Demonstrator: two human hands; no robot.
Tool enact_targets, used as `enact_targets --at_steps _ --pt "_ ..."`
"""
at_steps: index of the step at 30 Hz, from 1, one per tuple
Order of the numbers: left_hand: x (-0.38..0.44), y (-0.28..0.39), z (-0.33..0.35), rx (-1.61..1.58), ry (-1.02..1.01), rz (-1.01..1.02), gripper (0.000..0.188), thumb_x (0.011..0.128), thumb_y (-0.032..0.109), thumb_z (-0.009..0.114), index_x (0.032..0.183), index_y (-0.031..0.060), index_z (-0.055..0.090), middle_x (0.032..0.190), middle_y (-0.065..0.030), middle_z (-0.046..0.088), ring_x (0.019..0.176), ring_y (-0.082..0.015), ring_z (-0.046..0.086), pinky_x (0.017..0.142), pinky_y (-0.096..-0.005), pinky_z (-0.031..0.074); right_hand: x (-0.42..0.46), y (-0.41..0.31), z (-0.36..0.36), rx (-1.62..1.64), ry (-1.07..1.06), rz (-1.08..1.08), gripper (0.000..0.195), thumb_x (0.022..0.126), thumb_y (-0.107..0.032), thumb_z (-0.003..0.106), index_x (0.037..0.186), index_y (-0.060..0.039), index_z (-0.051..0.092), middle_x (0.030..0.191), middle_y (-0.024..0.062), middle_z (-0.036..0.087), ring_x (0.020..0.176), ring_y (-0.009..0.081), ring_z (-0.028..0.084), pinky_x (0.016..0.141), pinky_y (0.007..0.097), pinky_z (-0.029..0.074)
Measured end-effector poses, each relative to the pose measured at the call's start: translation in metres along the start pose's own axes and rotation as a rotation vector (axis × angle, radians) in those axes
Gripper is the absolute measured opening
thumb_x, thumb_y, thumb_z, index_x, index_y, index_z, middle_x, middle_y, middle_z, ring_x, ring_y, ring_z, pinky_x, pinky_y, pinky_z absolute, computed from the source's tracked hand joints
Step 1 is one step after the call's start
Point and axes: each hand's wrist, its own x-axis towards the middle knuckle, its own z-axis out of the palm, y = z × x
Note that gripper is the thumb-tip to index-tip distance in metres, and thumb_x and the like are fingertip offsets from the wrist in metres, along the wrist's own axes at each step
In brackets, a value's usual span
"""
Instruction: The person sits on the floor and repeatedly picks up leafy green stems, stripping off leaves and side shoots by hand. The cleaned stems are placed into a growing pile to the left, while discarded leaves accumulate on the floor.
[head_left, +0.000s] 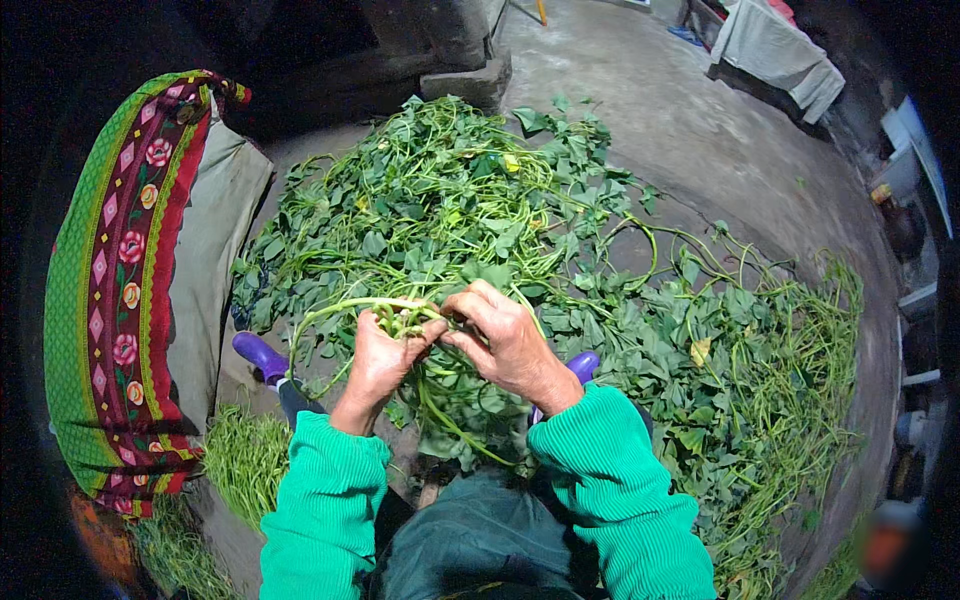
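Note:
My left hand grips a green leafy vine, its stem bent in loops above the fist. Thumb and fingers of my right hand pinch the same vine close to the left fingertips, so the two hands nearly touch. A length of stem arcs out to the left and hangs down, and more stems trail below the hands toward my lap. Beyond my hands a broad heap of leafy vines covers the floor. What lies inside the left fist is partly hidden by the fingers.
On the left stands something long draped with a floral cloth and a grey cover. A bundle of cut green stems lies beside my left leg. Loose vines spread to the right. My purple shoes flank the near vines.

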Motion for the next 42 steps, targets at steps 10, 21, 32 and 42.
enact_targets --at_steps 10,21,32,42 --pt "0.008 -0.023 -0.001 0.070 -0.068 0.005 0.013 0.071 0.002 0.066 0.080 0.0010 0.057 0.069 0.0024 0.057 0.061 -0.0056 0.049 0.053 -0.0212 0.041 -0.004 0.003 0.019 -0.019 0.079 0.016 0.025 0.073 0.002 0.056 0.097 -0.0006 0.049 0.083 0.0160 0.052 0.070 0.0338 0.055 0.059 0.0368 0.045" --pt "0.007 -0.035 -0.005 0.557 -0.124 -0.046 0.017 0.064 0.011 0.064 0.076 -0.0004 0.062 0.071 -0.0162 0.062 0.066 -0.0285 0.061 0.061 -0.0352 0.047 -0.016 0.014 0.040 -0.441 -0.126 0.179 0.014 0.068 -0.003 0.055 0.078 -0.0020 0.046 0.076 0.0169 0.050 0.061 0.0361 0.055 0.051 0.0441 0.045" --pt "-0.024 -0.078 -0.058 0.159 0.044 0.028 0.011 0.070 0.006 0.065 0.075 0.0007 0.058 0.069 -0.0016 0.055 0.064 -0.0094 0.051 0.057 -0.0242 0.042 0.001 0.052 -0.014 0.888 0.424 0.889 0.020 0.088 -0.016 0.042 0.076 -0.0027 0.049 0.056 0.0001 0.042 0.041 0.0089 0.035 0.035 0.0223 0.028" --pt "-0.033 -0.032 0.002 0.115 -0.093 -0.143 0.027 0.072 0.009 0.066 0.098 0.0073 0.063 0.069 0.0014 0.060 0.055 -0.0041 0.050 0.049 -0.0186 0.041 0.005 0.044 -0.006 1.387 0.367 0.775 0.015 0.090 -0.015 0.041 0.083 -0.0024 0.045 0.068 0.0016 0.040 0.047 0.0053 0.031 0.037 0.0168 0.023"
